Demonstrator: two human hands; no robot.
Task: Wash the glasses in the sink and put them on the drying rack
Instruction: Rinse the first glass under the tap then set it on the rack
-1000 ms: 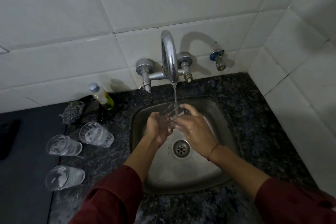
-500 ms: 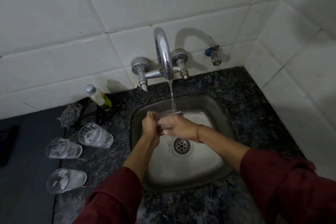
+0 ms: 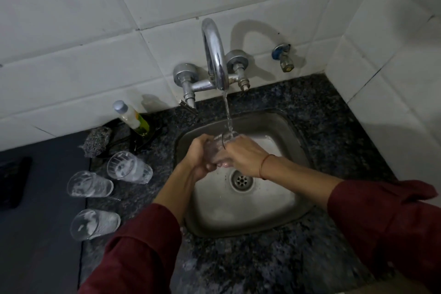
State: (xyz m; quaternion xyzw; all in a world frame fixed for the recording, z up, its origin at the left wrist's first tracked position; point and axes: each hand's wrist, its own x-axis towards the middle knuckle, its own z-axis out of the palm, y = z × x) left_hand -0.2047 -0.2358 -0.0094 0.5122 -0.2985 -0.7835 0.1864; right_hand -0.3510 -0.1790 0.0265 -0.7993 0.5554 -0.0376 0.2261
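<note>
Both hands [image 3: 200, 157] [image 3: 241, 154] gripping glass [image 3: 216, 148], under running tap [image 3: 214, 55], over sink [image 3: 293, 131]

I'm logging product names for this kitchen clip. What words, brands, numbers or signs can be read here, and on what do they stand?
None can be read.
Bottle behind the soapy glasses: a yellow-green label, its print too small and blurred to read.
Dark flat object at the left edge: no text shows.
Tap, small valve, tiles and sink: no markings visible.
</note>
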